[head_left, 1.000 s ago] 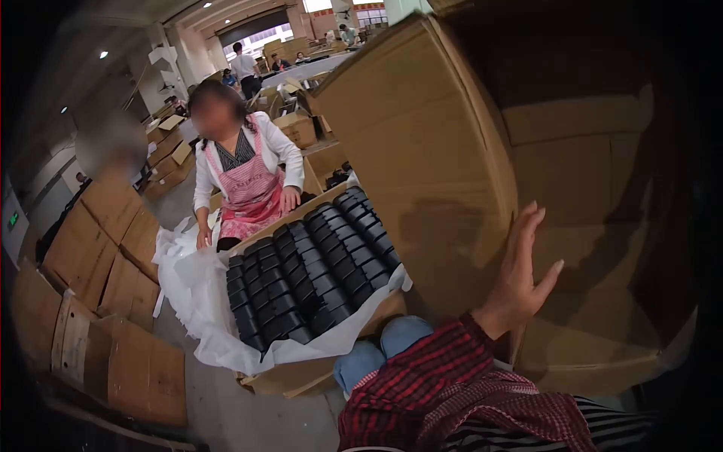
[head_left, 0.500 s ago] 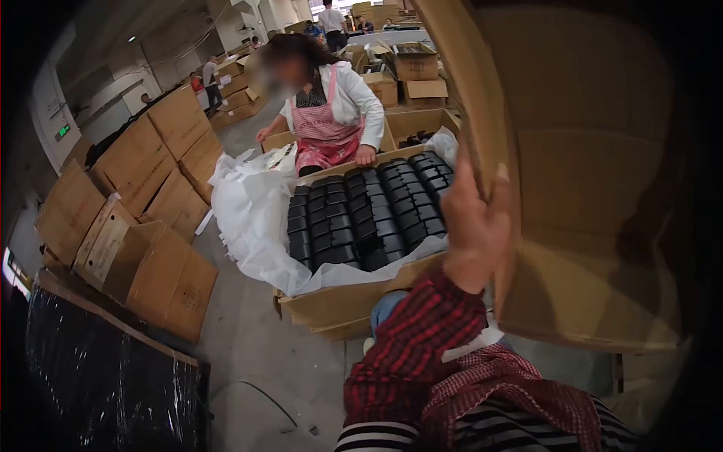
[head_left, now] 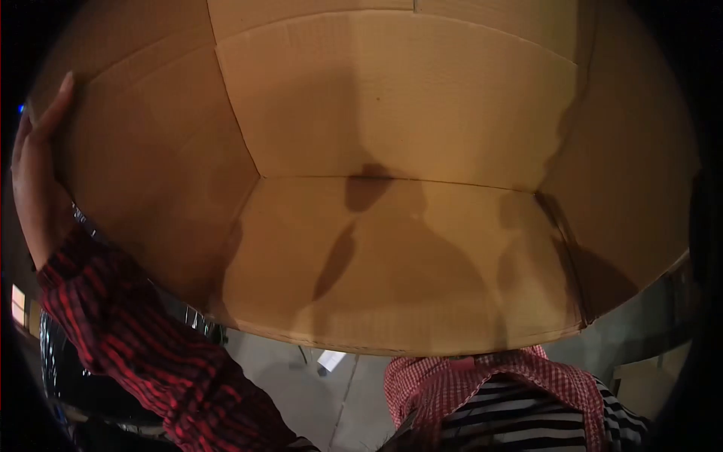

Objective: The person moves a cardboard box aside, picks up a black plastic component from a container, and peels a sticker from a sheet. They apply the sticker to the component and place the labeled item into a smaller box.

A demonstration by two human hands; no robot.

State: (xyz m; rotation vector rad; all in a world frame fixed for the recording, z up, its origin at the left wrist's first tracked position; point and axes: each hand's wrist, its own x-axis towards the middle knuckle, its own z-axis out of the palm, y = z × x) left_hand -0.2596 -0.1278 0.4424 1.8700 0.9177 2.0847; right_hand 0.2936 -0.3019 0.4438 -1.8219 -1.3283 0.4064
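A large cardboard box (head_left: pixel 467 98) fills most of the view, its open side facing me and its inner walls and creases showing. My left hand (head_left: pixel 39 181) grips the box's left edge, thumb on the inside wall and fingers around the outside, partly lost at the dark rim of the picture. The red-and-black plaid sleeve of that arm runs down to the bottom. Shadows fall across the box's inner panels. My right hand is out of sight.
Below the box, grey floor (head_left: pixel 294 399) shows with a small white paper (head_left: pixel 330 360) on it. Something wrapped in shiny black plastic (head_left: pixel 75 377) stands at lower left. A cardboard piece (head_left: pixel 651 380) is at lower right.
The box has swung from the right to straight in front of me, my left hand on its edge now far left. The co-worker and the carton of black ridged pieces are no longer visible.
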